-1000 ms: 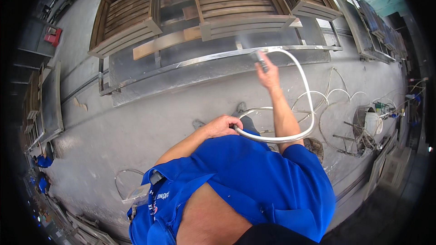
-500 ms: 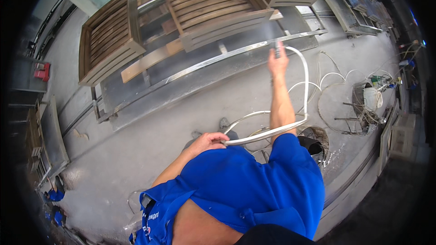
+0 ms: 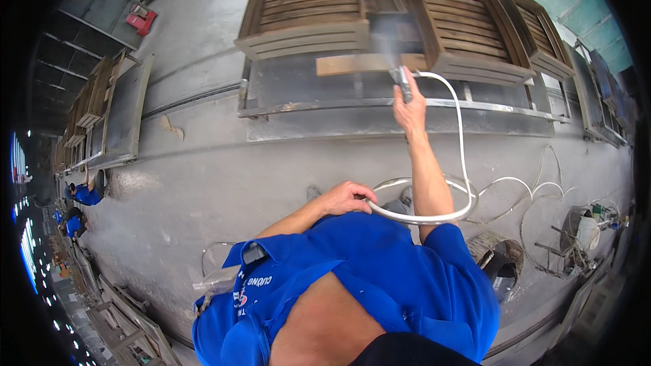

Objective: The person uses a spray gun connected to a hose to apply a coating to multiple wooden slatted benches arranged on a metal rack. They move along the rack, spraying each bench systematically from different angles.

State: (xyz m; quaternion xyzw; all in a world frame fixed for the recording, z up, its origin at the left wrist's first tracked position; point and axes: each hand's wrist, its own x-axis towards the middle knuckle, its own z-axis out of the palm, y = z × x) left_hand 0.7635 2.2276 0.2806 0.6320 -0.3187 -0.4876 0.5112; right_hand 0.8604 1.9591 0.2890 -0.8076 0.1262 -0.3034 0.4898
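My right hand point(image 3: 411, 110) is wrapped round a metal spray gun point(image 3: 403, 85), held out at the front of a metal rack point(image 3: 380, 104). A pale mist point(image 3: 388, 37) leaves the gun toward the gap between two brown slatted wooden pieces, the left one point(image 3: 305, 8) and the middle one point(image 3: 468, 24). Below that gap a light wooden board point(image 3: 349, 64) lies on the rack. From the gun a white hose point(image 3: 460, 122) loops down past my right forearm. Close to my waist, my left hand point(image 3: 347, 198) is closed on this hose.
Another slatted piece point(image 3: 536, 27) stands farther right on the rack. Hose coils point(image 3: 512, 179) lie on the floor at right, near a bucket point(image 3: 586, 230) and a crusted drum point(image 3: 498, 257). Two co-workers in blue, one a crouching person point(image 3: 87, 193), are far left. A red object point(image 3: 141, 20) stands at upper left.
The view has turned, and the rack appears farther right and more level. My right hand with the spray gun has swept left along the rack. My left hand still holds the hose.
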